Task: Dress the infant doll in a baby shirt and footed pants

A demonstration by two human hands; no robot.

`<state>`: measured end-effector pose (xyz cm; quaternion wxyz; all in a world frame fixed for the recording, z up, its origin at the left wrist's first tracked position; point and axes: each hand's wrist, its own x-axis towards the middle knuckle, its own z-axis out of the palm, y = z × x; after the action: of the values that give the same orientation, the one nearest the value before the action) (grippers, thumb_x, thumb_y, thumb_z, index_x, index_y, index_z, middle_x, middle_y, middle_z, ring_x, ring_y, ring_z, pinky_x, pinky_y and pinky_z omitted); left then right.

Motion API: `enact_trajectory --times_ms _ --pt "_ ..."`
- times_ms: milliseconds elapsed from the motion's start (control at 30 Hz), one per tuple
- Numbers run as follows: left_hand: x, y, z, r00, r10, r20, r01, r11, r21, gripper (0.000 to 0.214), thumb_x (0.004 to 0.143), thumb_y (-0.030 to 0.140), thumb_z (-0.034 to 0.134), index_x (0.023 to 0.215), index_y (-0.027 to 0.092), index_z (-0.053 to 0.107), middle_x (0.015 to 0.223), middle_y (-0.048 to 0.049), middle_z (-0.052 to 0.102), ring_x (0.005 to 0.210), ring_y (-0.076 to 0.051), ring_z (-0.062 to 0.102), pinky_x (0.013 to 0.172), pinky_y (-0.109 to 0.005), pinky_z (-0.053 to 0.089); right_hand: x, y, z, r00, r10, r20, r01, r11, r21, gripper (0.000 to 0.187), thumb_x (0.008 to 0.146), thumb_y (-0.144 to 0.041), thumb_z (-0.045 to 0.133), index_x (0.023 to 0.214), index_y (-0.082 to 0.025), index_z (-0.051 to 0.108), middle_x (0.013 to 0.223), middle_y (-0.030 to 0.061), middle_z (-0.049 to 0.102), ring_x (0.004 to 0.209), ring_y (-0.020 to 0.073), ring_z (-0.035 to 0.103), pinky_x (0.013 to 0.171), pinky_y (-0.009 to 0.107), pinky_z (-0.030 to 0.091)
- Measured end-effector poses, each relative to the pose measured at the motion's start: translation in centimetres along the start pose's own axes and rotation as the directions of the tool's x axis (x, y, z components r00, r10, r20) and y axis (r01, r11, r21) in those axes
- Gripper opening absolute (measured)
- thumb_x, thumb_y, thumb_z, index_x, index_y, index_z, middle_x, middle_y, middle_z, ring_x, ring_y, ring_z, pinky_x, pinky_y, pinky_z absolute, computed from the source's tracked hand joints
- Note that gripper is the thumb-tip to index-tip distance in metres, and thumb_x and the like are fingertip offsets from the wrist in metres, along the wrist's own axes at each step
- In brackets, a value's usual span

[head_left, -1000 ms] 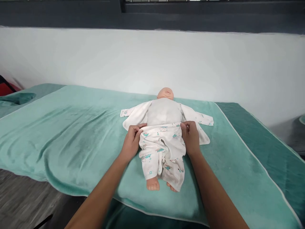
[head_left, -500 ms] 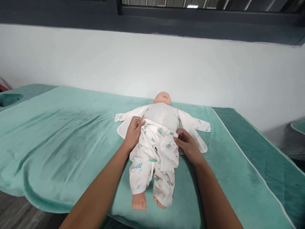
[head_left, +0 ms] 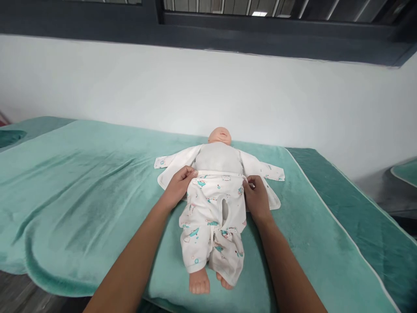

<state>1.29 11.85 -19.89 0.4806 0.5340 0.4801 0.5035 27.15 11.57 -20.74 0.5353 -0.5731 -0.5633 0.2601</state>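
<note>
A baby doll (head_left: 220,135) lies on its back on a teal blanket (head_left: 81,191), head toward the wall. It wears white trousers (head_left: 211,217) printed with small teal animals, and an open white jacket (head_left: 260,167) lies spread under its grey torso. My left hand (head_left: 177,187) pinches the trousers' waistband at the doll's left-of-frame hip. At the other hip my right hand (head_left: 257,198) grips the same waistband. The doll's bare feet (head_left: 208,282) stick out of the trouser legs.
The blanket covers a padded table that runs along a white wall (head_left: 208,87), with a dark window frame above. A darker green cover (head_left: 374,217) lies to the right. The table's front edge is close to my arms.
Both hands have shifted along the waistband, the right one rising to the doll's hip. The trousers now sit level at the waist and the doll lies straighter.
</note>
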Motion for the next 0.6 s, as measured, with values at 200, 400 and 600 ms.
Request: enact_trajectory --times_ms 200,400,600 --pt "-0.5 0.3 -1.7 0.994 0.026 0.109 -0.031 0.999 0.042 0.030 0.081 0.050 0.069 0.086 0.021 0.061 0.099 -0.0029 0.063 0.073 -0.013 0.055 0.057 -0.024 0.039 -0.3 0.4 0.4 0.995 -0.005 0.103 -0.008 0.992 0.126 0.030 0.087 -0.045 0.062 0.108 -0.023 0.058 0.101 0.0072 0.068 0.094 0.0221 0.063 0.081 0.036 0.052" --pt "1.4 0.0 -0.4 0.963 0.270 -0.017 -0.267 0.958 0.109 0.021 0.089 0.041 0.060 0.085 0.021 0.055 0.110 -0.0058 0.066 0.105 -0.020 0.059 0.089 -0.033 0.043 -0.4 -0.3 0.2 0.949 -0.290 0.124 0.305 0.945 -0.120 0.025 0.092 -0.027 0.049 0.112 -0.025 0.064 0.116 0.0094 0.068 0.106 0.0243 0.062 0.093 0.040 0.047" --pt "4.7 1.0 0.7 0.950 0.286 -0.124 -0.249 0.936 0.249 0.020 0.091 0.041 0.056 0.087 0.023 0.051 0.069 0.0048 0.048 0.065 -0.014 0.044 0.061 -0.026 0.033 3.3 -1.3 0.3 0.986 -0.154 0.070 0.161 0.982 -0.097 0.022 0.084 -0.027 0.051 0.093 -0.024 0.071 0.086 0.0027 0.072 0.082 0.0232 0.063 0.078 0.035 0.045"
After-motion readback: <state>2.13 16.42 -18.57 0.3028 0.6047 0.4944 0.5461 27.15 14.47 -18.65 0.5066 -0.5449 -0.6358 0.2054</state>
